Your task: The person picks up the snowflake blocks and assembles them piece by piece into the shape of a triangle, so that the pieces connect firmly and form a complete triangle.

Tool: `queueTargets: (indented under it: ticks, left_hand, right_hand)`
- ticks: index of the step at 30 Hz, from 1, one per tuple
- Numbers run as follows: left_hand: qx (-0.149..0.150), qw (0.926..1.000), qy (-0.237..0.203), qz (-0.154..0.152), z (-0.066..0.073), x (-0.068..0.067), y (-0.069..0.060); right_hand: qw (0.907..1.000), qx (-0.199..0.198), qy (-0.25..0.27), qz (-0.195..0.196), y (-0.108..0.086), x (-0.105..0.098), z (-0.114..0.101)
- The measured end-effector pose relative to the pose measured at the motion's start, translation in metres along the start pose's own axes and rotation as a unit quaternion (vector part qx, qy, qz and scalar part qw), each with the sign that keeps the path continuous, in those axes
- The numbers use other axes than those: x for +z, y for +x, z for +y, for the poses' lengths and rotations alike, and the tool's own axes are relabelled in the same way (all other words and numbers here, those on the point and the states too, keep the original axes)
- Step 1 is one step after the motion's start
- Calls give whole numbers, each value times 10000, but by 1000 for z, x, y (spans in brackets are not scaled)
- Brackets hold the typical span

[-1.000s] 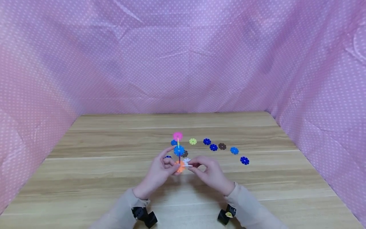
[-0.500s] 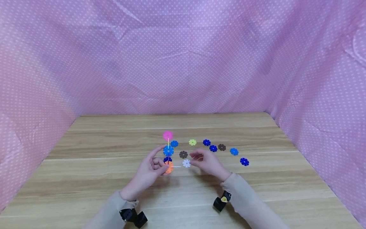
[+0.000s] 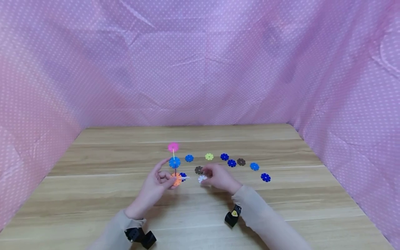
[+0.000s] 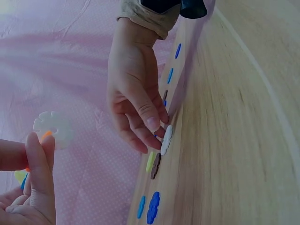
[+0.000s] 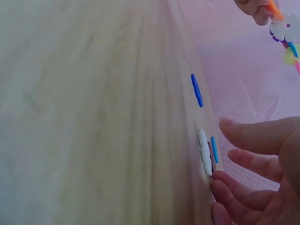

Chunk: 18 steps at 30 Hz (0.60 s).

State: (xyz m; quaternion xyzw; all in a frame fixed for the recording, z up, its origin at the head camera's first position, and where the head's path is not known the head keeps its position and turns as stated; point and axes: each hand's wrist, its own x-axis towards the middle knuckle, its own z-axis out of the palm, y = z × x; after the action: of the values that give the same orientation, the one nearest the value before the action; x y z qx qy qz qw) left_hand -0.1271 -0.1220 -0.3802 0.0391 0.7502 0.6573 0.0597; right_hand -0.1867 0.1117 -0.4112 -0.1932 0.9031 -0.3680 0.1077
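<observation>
Left hand (image 3: 153,187) pinching orange disc (image 3: 177,182), right hand (image 3: 220,177) loosely curved

The curtain (image 3: 200,69) is pink with white dots, the counter (image 3: 93,194) streaky tan, the held disc (image 3: 177,181) orange, the right sleeve (image 3: 265,216) beige

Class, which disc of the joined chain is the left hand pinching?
The orange disc, the only orange one, sits in the left hand; the pink disc, light blue disc and white disc extend beyond that pinch.
</observation>
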Motion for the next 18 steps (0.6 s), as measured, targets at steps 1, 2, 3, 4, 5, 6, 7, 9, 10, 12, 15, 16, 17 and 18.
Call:
queueTargets:
  ticks: [1, 2, 3, 4, 5, 6, 7, 9, 10, 12, 15, 16, 17, 18]
  left_hand:
    - [13, 10000, -16, 13, 0, -1, 0]
    - [22, 10000, -66, 24, 0, -2, 0]
    - [23, 9999, -120, 34, 0, -2, 0]
    - [34, 9999, -151, 54, 0, -2, 1]
    - [40, 9998, -189, 64, -1, -3, 1]
    - [29, 9998, -203, 87, -1, -3, 1]
    - [33, 9997, -226, 94, -1, -3, 1]
    - [-17, 9996, -252, 148, -2, -3, 1]
    - [-44, 9995, -259, 170, -2, -3, 2]
    - [-85, 9994, -259, 202, -3, -3, 2]
    - [-118, 9993, -254, 249, -3, -3, 3]
    - [-130, 9993, -252, 259, -2, -3, 3]
    - [-139, 9992, -249, 271, -2, -2, 2]
    - [-145, 9992, -235, 278, -2, -2, 2]
  right_hand:
    - [10000, 22, -31, -4, 1, 1, -1]
    - [10000, 39, -69, -9, 2, 2, -2]
    - [9999, 60, -96, -10, 3, 3, -3]
    - [9999, 70, -135, -9, 4, 4, -3]
    - [9998, 64, -180, -5, 5, 5, -4]
    - [9997, 76, -224, -3, 5, 6, -5]
    - [9996, 84, -273, -2, 6, 7, -5]
    - [9994, 83, -337, -21, 7, 8, -5]
    - [9993, 92, -352, -28, 7, 8, -6]
    - [9991, 132, -395, -58, 7, 8, -6]
    - [9988, 170, -448, -132, 6, 8, -6]
    - [9987, 165, -468, -151, 5, 8, -6]
    - [9985, 179, -484, -174, 5, 8, -6]
    - [9985, 169, -491, -190, 4, 7, -6]
